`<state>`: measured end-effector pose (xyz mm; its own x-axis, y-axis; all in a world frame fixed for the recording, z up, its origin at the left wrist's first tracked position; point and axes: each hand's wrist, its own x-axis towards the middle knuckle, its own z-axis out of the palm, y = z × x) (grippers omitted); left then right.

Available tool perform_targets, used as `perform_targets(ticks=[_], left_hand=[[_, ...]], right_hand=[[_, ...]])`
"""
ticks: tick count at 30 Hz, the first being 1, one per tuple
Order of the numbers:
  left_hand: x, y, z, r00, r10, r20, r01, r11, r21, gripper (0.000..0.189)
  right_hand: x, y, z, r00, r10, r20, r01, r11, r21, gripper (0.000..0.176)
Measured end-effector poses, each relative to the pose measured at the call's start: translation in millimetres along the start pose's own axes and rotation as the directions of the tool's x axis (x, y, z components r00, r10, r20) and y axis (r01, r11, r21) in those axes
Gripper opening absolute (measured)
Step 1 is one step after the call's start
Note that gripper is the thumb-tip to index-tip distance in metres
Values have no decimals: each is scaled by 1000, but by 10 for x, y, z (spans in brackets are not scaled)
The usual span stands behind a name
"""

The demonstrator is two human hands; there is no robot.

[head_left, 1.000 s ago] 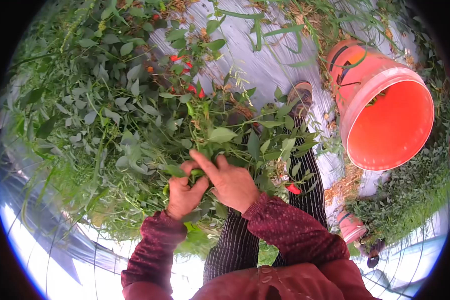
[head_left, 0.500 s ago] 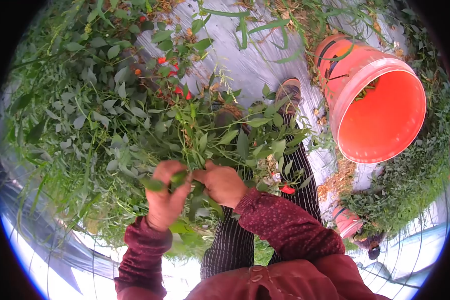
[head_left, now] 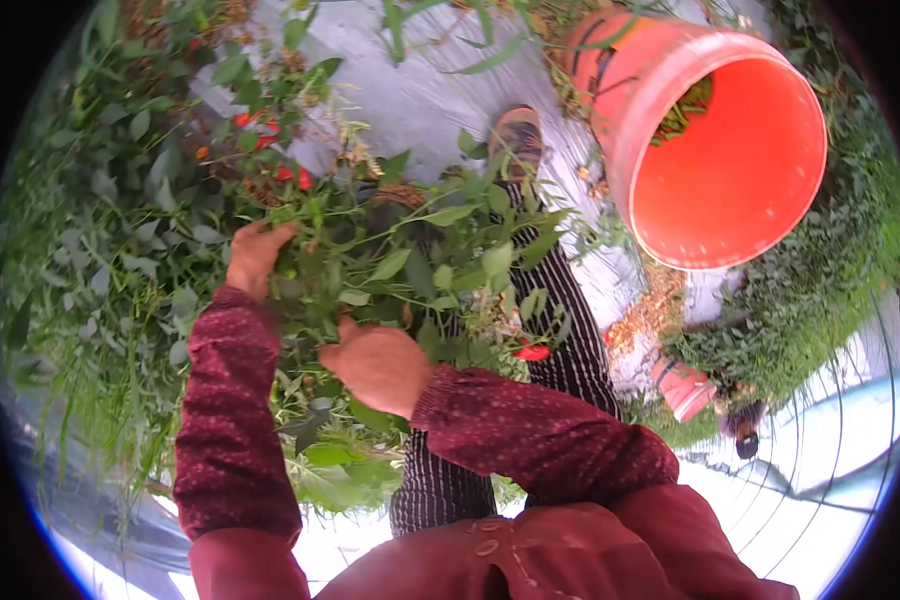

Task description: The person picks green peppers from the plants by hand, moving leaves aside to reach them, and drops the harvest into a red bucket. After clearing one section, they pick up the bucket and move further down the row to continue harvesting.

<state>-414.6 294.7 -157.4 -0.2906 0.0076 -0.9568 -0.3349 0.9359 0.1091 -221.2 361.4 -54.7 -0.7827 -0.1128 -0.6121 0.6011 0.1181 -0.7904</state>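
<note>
Among the leaves of a green plant (head_left: 390, 265), my left hand (head_left: 256, 256) reaches in at the upper left. Its fingers are bent together at a stem near the red peppers (head_left: 292, 177); whatever lies between them is too small to tell. Lower and to the right, my right hand (head_left: 382, 368) is curled beside the stems, back of the hand up. Leaves and the hand itself hide most of its fingers and anything in them. One more red pepper (head_left: 532, 351) hangs right of this hand.
A large red bucket (head_left: 745, 190) with green peppers (head_left: 686, 108) inside lies tilted at the upper right. A smaller pink bucket (head_left: 684, 388) and a person (head_left: 744, 425) are at the lower right. My shoe (head_left: 517, 135) rests on the plastic sheeting (head_left: 420, 110).
My left hand has moved up and left into the leaves, away from my right hand; the green peppers seen in it before no longer show. The view has shifted, so the bucket appears further up and left.
</note>
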Motion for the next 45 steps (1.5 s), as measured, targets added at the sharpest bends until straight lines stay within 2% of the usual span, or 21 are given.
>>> perform_targets(ticks=[2, 9, 11, 13, 14, 19, 22, 23, 24, 27, 29, 31, 32, 34, 35, 37, 38, 41, 43, 44, 45], left_hand=[[113, -67, -46, 986, -52, -160, 69, 992, 106, 58], [-39, -75, -166, 974, 221, -45, -189, 909, 372, 73], [-98, -77, -175, 967, 240, -91, -190, 908, 375, 56], [-293, 149, -166, 971, 224, 78, -223, 974, -28, 31], [-427, 332, -90, 961, 248, 119, -250, 968, 3, 16], [-964, 1102, 438, 900, 332, 283, -299, 942, -153, 22], [-1498, 1670, 1238, 713, 507, 485, -452, 861, -235, 35], [-1569, 1779, 1504, 579, 586, 567, -531, 798, -284, 36], [-1657, 1945, 1764, 453, 577, 679, -510, 793, -334, 22], [-1845, 2057, 2458, 278, 617, 736, -588, 715, -377, 19], [-1733, 2038, 2711, 200, 815, 544, -931, 331, -153, 16], [-1457, 2023, 2364, 126, 764, 632, -891, 368, -267, 18], [-1514, 2078, 2030, 315, 665, 677, -791, 578, -199, 20], [-1278, 1820, 1642, 455, 590, 667, -729, 677, -101, 20], [-1123, 1591, 1455, 453, 542, 708, -751, 660, -25, 18], [-992, 1175, 1183, 453, 319, 833, -749, 643, 161, 18], [-1055, 1043, 1112, 519, 55, 853, -652, 671, 354, 21], [-1080, 576, 1135, 440, -59, 896, -808, 410, 423, 39], [-1021, 303, 1225, 532, -87, 842, -755, 402, 518, 42], [-908, 118, 1272, 516, 64, 854, -789, 424, 445, 47], [-853, 188, 1302, 517, 70, 853, -789, 426, 443, 47]], right_hand=[[-5, 4, 2, 997, -45, -54, 46, 999, 14, 23], [-4, -32, 5, 995, -34, -93, 38, 999, 39, 23], [17, -45, 78, 989, -39, -140, 44, 999, 31, 24], [31, -44, 160, 984, -25, -176, 30, 999, 25, 22], [18, -63, 202, 979, -23, -204, 27, 1000, 15, 20], [42, -90, 170, 989, 9, -146, -16, 999, -48, 16], [25, -136, 206, 987, -30, -157, 31, 1000, -2, 18], [-38, -224, 163, 819, 6, -574, 193, 939, 285, 17], [-73, -278, 142, 508, 189, -841, 444, 779, 443, 16], [-58, -291, 213, 599, 133, -789, 379, 821, 427, 17], [-33, -269, 324, 681, 106, -725, 307, 857, 414, 17], [16, -206, 430, 756, 71, -651, 249, 889, 385, 17], [48, -174, 469, 789, 53, -612, 225, 902, 368, 17], [96, -93, 617, 928, -35, -372, 84, 990, 117, 20], [76, -116, 499, 929, -35, -368, 85, 989, 123, 20], [-4, -232, 146, 992, 119, 39, -116, 991, -66, 18], [2, -226, 166, 992, 118, 41, -115, 991, -69, 18], [7, -227, 429, 984, 119, -132, -136, 982, -132, 22], [-5, -234, 631, 771, 216, -599, 248, 765, 594, 25], [-71, -44, 593, 967, -3, -257, 152, 812, 563, 31], [-44, -38, 457, 967, -5, -254, 151, 816, 558, 31]])
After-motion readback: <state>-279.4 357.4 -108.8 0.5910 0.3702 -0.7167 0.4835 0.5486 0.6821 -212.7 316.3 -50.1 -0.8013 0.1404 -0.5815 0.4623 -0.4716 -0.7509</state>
